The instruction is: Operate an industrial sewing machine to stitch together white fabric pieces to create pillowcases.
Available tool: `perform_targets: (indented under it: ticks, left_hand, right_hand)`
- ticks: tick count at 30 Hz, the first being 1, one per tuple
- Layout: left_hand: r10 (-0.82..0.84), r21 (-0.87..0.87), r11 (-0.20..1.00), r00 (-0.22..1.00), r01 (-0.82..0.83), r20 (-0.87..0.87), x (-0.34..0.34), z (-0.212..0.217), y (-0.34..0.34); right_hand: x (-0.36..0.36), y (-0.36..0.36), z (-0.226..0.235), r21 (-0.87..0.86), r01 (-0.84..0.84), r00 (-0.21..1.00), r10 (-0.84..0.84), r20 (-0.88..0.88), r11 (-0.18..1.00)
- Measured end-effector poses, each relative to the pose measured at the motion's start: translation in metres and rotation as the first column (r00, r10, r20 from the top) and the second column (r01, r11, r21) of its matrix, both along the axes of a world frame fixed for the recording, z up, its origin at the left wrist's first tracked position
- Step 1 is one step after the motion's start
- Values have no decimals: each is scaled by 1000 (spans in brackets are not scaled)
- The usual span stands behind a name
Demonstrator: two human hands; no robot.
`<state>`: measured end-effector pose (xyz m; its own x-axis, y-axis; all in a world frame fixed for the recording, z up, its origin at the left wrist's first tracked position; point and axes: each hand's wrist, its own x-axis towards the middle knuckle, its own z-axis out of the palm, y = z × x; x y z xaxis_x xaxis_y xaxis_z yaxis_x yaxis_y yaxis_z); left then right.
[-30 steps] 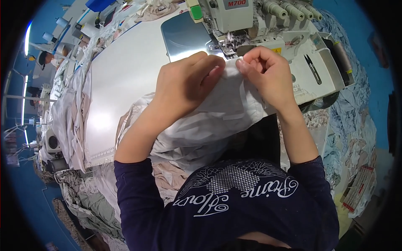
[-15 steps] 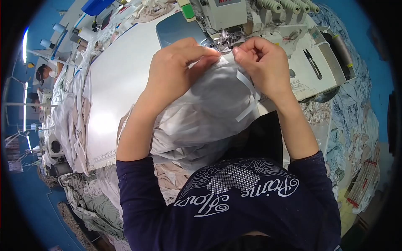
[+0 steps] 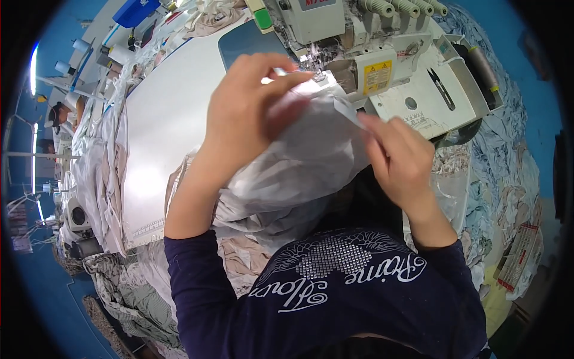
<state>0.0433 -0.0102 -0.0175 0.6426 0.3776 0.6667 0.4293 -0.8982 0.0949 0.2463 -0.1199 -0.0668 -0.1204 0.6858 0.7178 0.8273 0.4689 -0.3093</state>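
Observation:
A sheer white cloth (image 3: pixel 305 140) is bunched in front of a sewing machine (image 3: pixel 317 24), its upper edge beside the presser foot (image 3: pixel 320 63). My left hand (image 3: pixel 251 99) is over the cloth's left side, its index fingertip close to the presser foot. Its thumb and lower fingers are smeared by motion, so I cannot tell whether they grip the cloth. My right hand (image 3: pixel 400 158) is closed, pinching the end of a narrow white fabric strip (image 3: pixel 350 112) at the cloth's right edge. The strip slants from the cloth down to my fingertips.
Black thread snips (image 3: pixel 441 90) lie on the machine's right side, near a thread cone (image 3: pixel 483 69). White tabletop (image 3: pixel 167 131) extends to the left. Piled garments (image 3: pixel 98 161) line its left edge, and more cloth (image 3: pixel 499 161) heaps at the right. Another person (image 3: pixel 66 112) is far left.
My right hand has moved right and down from the presser foot, drawing the strip with it. A yellow label on the machine has come into view. My left hand has shifted slightly, its fingers now blurred.

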Motion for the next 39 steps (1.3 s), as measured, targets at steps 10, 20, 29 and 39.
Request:
perform_targets:
  ticks: [10,20,29,39]
  left_hand:
    - [-134,154,973,967,169,-218,3,-16,-17]
    - [-156,179,965,967,193,-203,-5,-18,-15]
    - [-184,29,981,967,191,-175,-6,-14,-14]
    - [-182,-142,976,976,165,-120,-8,-8,-6]
  right_hand:
    - [-25,-16,10,-226,-425,462,-5,-887,876]
    - [-14,13,-14,-437,-678,349,-264,-899,591]
    - [-23,14,-23,-297,-728,171,-256,-952,618]
    - [-24,21,-22,-298,-715,195,-228,-954,633]
